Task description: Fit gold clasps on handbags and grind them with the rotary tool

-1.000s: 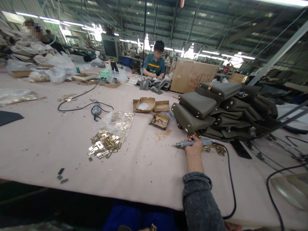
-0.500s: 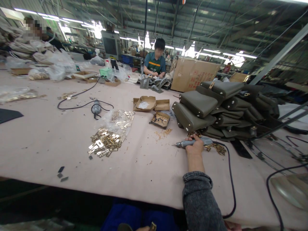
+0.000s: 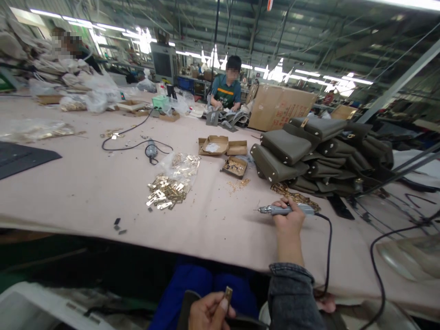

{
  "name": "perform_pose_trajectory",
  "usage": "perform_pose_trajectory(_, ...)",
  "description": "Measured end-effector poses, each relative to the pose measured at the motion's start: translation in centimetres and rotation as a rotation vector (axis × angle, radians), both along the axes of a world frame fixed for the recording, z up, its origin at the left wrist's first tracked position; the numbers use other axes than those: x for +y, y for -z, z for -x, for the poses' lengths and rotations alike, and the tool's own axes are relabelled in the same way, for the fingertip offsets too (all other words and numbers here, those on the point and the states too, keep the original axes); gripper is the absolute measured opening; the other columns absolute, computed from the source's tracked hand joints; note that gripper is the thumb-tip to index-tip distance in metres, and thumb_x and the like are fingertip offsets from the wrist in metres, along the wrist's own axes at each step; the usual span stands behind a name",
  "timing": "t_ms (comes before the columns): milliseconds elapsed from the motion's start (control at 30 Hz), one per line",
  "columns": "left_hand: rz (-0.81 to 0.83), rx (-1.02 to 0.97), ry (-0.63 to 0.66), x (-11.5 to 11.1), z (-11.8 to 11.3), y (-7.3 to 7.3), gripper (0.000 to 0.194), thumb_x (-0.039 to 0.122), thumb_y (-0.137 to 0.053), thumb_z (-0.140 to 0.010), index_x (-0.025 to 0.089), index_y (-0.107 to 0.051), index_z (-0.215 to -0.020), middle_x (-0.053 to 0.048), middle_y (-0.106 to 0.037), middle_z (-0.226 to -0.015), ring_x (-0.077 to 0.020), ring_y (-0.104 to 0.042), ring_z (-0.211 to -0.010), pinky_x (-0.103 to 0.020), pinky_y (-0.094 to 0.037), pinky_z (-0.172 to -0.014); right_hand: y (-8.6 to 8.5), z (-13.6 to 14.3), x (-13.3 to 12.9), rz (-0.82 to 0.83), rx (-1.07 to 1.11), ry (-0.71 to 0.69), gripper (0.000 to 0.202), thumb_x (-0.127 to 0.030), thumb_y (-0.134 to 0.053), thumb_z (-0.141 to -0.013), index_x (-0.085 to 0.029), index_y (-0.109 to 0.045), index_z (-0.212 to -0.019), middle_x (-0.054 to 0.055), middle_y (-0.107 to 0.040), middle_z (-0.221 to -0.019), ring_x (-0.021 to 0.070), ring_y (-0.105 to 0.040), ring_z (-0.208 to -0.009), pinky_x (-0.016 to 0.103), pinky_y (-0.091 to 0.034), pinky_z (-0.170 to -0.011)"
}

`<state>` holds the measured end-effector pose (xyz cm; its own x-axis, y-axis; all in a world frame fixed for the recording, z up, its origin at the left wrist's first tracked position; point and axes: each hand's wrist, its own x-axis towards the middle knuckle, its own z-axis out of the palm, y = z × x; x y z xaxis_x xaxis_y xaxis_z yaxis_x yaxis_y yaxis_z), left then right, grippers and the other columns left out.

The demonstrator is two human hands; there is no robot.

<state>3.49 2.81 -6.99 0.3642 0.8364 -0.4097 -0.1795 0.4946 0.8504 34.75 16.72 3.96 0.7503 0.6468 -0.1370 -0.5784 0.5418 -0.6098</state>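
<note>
In my right hand (image 3: 288, 215) is a grey electric screwdriver (image 3: 275, 210), fingers wrapped around its body, its thin bit pointing left above the table. A black cord runs from its rear end. At the bottom of the view, my left hand (image 3: 208, 314) pinches a small gold metal plate (image 3: 228, 295) upright between thumb and fingers. A dark olive piece (image 3: 186, 306) shows beside that hand over my lap; its full shape is hidden. Small gold screws (image 3: 238, 184) lie scattered beyond the bit, near a small cardboard tray (image 3: 225, 171) of fittings.
Olive bags (image 3: 287, 146) are stacked at the right, with gold fittings (image 3: 305, 200) before them. Gold plates (image 3: 167, 192) spill from a plastic bag in mid-table. A second screwdriver (image 3: 151, 150) lies behind them. Across the table a co-worker (image 3: 226, 89) handles grey pieces. A white crate (image 3: 51, 305) stands lower left.
The view has tilted down and turned left. My left hand with the gold plate has come up into view. The screwdriver has drawn back toward me, away from the scattered screws.
</note>
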Motion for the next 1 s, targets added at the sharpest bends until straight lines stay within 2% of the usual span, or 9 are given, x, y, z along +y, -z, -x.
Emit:
perform_pose_trajectory(67,-0.021,-0.005,-0.001,-0.5,0.2,-1.5,0.058,0.069,-0.074,-0.077,0.010,-0.074,-0.081,-0.011,-0.074,-0.070,-0.0102,-0.055,-0.035,-0.018,-0.032,-0.035,-0.4,2.8,-3.6,-0.014,0.016,-0.056,0.021,-0.009,-0.064,-0.078,-0.019,-0.046,-0.080,-0.007,-0.050,-0.072,0.0035,-0.042,-0.049,0.018,-0.048,-0.052)
perform_pose_trajectory(167,0.020,-0.024,0.011,-0.9,0.3,-3.0,0.047,0.056,-0.073,-0.082,0.010,-0.072,-0.077,-0.005,-0.065,-0.051,-0.0117,-0.055,-0.034,-0.019,-0.041,-0.037,-0.7,7.6,-8.9,-0.050,-0.005,-0.165,0.023,-0.010,-0.069,-0.077,-0.019,-0.048,-0.080,-0.006,-0.050,-0.076,0.0040,-0.045,-0.053,0.021,-0.050,-0.056)
perform_pose_trajectory(267,0.122,-0.098,0.027,-1.2,0.4,-3.4,0.043,0.050,-0.074,-0.079,0.007,-0.072,-0.086,-0.010,-0.072,-0.066,-0.0162,-0.064,-0.042,-0.025,-0.053,-0.043,-0.4,11.9,-13.2,-0.010,-0.047,-0.204,0.023,-0.011,-0.073,-0.075,-0.018,-0.052,-0.080,-0.006,-0.049,-0.076,0.0047,-0.044,-0.054,0.021,-0.049,-0.055)
perform_pose_trajectory(367,0.146,-0.135,0.040,-1.6,0.4,-3.3,0.039,0.043,-0.072,-0.079,0.005,-0.071,-0.089,-0.013,-0.074,-0.077,-0.0182,-0.070,-0.051,-0.026,-0.058,-0.049,0.8,14.6,-15.8,0.046,-0.075,-0.174,0.022,-0.012,-0.075,-0.074,-0.019,-0.054,-0.081,-0.005,-0.050,-0.075,0.0056,-0.043,-0.054,0.022,-0.048,-0.055)
perform_pose_trajectory(467,0.151,-0.138,0.051,-1.8,0.4,-3.3,0.037,0.039,-0.070,-0.079,0.004,-0.071,-0.092,-0.013,-0.073,-0.074,-0.0185,-0.071,-0.052,-0.026,-0.059,-0.050,2.0,15.5,-17.0,0.057,-0.097,-0.167,0.022,-0.012,-0.075,-0.074,-0.019,-0.055,-0.081,-0.005,-0.050,-0.075,0.0063,-0.043,-0.055,0.022,-0.046,-0.056)
perform_pose_trajectory(600,0.162,-0.153,0.054,-1.7,0.3,-3.5,0.040,0.037,-0.071,-0.078,0.002,-0.070,-0.098,-0.015,-0.074,-0.082,-0.0191,-0.072,-0.055,-0.027,-0.059,-0.051,3.0,15.5,-17.6,0.055,-0.133,-0.188,0.021,-0.014,-0.074,-0.077,-0.019,-0.054,-0.079,-0.005,-0.050,-0.074,0.0068,-0.042,-0.055,0.023,-0.045,-0.056)
perform_pose_trajectory(1000,0.170,-0.165,0.045,-1.6,0.5,-3.7,0.035,0.029,-0.067,-0.076,0.002,-0.071,-0.098,-0.016,-0.074,-0.084,-0.0198,-0.074,-0.058,-0.027,-0.061,-0.053,3.8,15.9,-18.1,0.023,-0.130,-0.177,0.017,-0.016,-0.073,-0.078,-0.019,-0.056,-0.078,-0.004,-0.049,-0.074,0.0068,-0.042,-0.055,0.022,-0.044,-0.056)
